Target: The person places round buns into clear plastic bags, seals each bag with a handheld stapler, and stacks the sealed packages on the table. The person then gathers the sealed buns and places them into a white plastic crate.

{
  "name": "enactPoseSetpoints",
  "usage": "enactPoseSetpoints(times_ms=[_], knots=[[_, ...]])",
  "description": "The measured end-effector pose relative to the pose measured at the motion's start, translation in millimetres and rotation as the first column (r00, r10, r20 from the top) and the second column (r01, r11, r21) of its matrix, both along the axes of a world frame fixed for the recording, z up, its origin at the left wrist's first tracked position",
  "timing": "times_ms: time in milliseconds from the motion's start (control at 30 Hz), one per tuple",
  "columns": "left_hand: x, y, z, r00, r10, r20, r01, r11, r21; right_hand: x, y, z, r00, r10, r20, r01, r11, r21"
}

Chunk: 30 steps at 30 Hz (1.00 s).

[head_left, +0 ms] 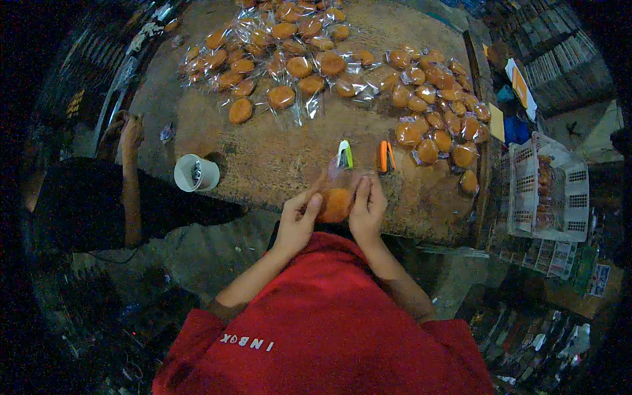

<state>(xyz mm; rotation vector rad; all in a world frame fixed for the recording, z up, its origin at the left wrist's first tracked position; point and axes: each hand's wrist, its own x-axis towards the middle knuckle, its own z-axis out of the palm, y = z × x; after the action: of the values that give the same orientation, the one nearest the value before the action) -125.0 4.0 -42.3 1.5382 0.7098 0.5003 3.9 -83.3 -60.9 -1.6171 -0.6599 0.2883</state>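
Between my two hands, at the table's near edge, is a round golden-brown bun (pixel 336 206) in a clear plastic bag. My left hand (pixel 298 222) grips the bag's left side, its thumb against the bun. On the other side, my right hand (pixel 367 209) pinches the bag near its upper part. The loose top of the bag points away from me. Just beyond it lies a green and white stapler (pixel 344 154), and to the right of that an orange stapler (pixel 385 157).
Bagged buns (pixel 299 66) spread over the far table (pixel 276 145); more bagged buns (pixel 441 99) are piled at right. A white cup (pixel 196 173) holding small metallic pieces stands at left. Another person's hand (pixel 131 130) is beyond it. A white plastic crate (pixel 550 191) sits at right.
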Motion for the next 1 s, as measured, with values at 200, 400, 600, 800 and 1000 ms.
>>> enactPoseSetpoints(times_ms=[200, 400, 600, 800, 1000], knots=[[-4, 8, 0, 0.991, -0.048, 0.126, 0.031, 0.991, 0.132, -5, 0, 2, 0.956, -0.012, 0.293, -0.008, 0.998, 0.066], [-4, 1, -5, 0.966, 0.169, -0.196, -0.176, 0.984, -0.019, 36, 2, -59, 0.907, -0.049, -0.419, 0.056, 0.998, 0.005], [-7, -15, -18, 0.916, 0.302, -0.265, -0.292, 0.953, 0.078, 88, 68, -176, 0.892, 0.052, 0.448, 0.248, 0.773, -0.584], [-12, -44, -21, 0.901, 0.317, -0.297, -0.314, 0.948, 0.061, 87, 96, -205, 0.924, 0.272, 0.271, -0.063, 0.804, -0.592], [-19, -46, -20, 0.902, 0.356, -0.245, -0.383, 0.921, -0.071, 82, 111, -183, 0.832, 0.224, 0.508, 0.025, 0.899, -0.436]])
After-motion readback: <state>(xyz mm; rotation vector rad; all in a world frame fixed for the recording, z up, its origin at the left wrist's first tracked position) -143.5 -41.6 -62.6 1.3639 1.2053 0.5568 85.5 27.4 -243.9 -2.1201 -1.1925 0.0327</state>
